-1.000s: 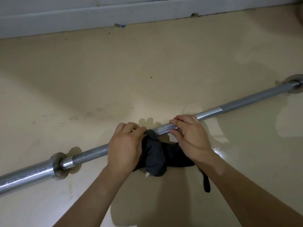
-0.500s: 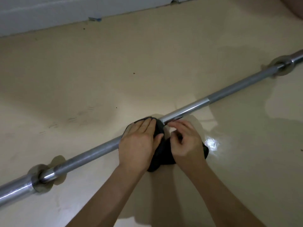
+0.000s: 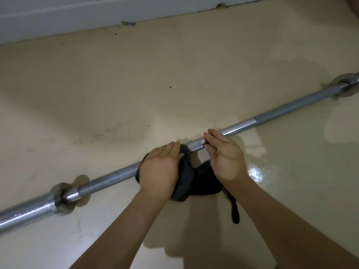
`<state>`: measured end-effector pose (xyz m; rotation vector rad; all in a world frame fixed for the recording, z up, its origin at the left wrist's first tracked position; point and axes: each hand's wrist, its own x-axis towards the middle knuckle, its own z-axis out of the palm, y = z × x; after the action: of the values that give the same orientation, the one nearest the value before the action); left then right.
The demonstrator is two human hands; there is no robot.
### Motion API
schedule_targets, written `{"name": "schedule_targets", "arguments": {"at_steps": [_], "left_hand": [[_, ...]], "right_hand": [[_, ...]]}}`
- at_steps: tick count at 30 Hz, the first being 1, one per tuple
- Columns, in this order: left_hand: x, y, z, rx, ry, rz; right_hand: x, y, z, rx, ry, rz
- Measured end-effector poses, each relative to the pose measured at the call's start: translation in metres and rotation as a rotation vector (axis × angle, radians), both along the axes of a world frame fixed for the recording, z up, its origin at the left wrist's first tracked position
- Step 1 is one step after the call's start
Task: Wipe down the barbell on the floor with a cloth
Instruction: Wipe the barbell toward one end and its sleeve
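A long silver barbell (image 3: 275, 111) lies diagonally on the floor, from low left to upper right, with a collar near each end. A dark grey cloth (image 3: 186, 179) is draped over the bar's middle and hangs toward me, a thin strap trailing to its right. My left hand (image 3: 159, 171) lies flat on the cloth, pressing it onto the bar with fingers nearly straight. My right hand (image 3: 225, 154) is just to the right, its fingertips pinching the bare bar beside the cloth.
The beige floor (image 3: 174, 74) is glossy, with a bright glare spot (image 3: 256, 172) right of my right hand. A white baseboard (image 3: 77, 18) runs along the far wall. The left sleeve collar (image 3: 60, 197) and right collar (image 3: 345, 86) rest on the floor.
My left hand has gone from curled over the cloth to lying flat on it. My right hand has moved from the cloth back to pinching the bare bar. The view shifted slightly.
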<state>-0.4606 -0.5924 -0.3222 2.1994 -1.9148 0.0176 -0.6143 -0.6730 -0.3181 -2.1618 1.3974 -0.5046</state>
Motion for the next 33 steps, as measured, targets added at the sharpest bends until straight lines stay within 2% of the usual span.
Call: {"name": "schedule_targets", "arguments": {"at_steps": [3, 6, 11, 15, 19, 21, 23, 24, 25, 27, 29, 31, 33], "left_hand": [[-0.03, -0.033, 0.002, 0.005, 0.057, -0.063], [-0.02, -0.031, 0.003, 0.055, 0.07, -0.086], [0.045, 0.041, -0.004, 0.002, 0.079, 0.04], [0.043, 0.037, 0.01, 0.014, 0.113, 0.169], [0.046, 0.024, 0.03, 0.064, 0.532, 0.273], [0.057, 0.028, 0.04, 0.088, 0.743, 0.358], [0.07, 0.039, 0.047, 0.089, 0.978, 0.433], [0.075, 0.048, 0.051, 0.096, 1.035, 0.455], [0.08, 0.06, 0.05, 0.093, 0.99, 0.453], [0.086, 0.081, 0.044, 0.042, 0.657, 0.325], [0.084, 0.095, 0.036, 0.027, 0.374, 0.149], [0.072, 0.09, 0.031, 0.054, 0.269, 0.065], [0.049, 0.072, 0.026, 0.111, 0.272, -0.038]], "right_hand": [[0.002, -0.005, 0.004, 0.061, -0.019, -0.004], [-0.001, -0.013, 0.007, 0.061, 0.026, 0.038], [0.003, -0.021, 0.014, 0.102, 0.075, 0.016], [0.028, 0.011, 0.038, -0.048, 0.024, -0.101], [0.08, 0.093, 0.027, 0.358, -0.039, 0.012], [0.098, 0.108, 0.012, 0.34, -0.057, -0.094], [0.111, 0.109, 0.007, 0.217, -0.013, -0.156], [0.115, 0.109, 0.008, 0.173, -0.004, -0.143], [0.116, 0.108, 0.013, 0.148, 0.006, -0.103], [0.104, 0.096, 0.02, 0.077, 0.056, -0.037], [0.076, 0.074, 0.024, 0.023, 0.1, -0.088], [0.054, 0.059, 0.027, 0.111, 0.069, -0.23], [0.054, 0.059, 0.026, 0.236, 0.063, -0.295]]}}
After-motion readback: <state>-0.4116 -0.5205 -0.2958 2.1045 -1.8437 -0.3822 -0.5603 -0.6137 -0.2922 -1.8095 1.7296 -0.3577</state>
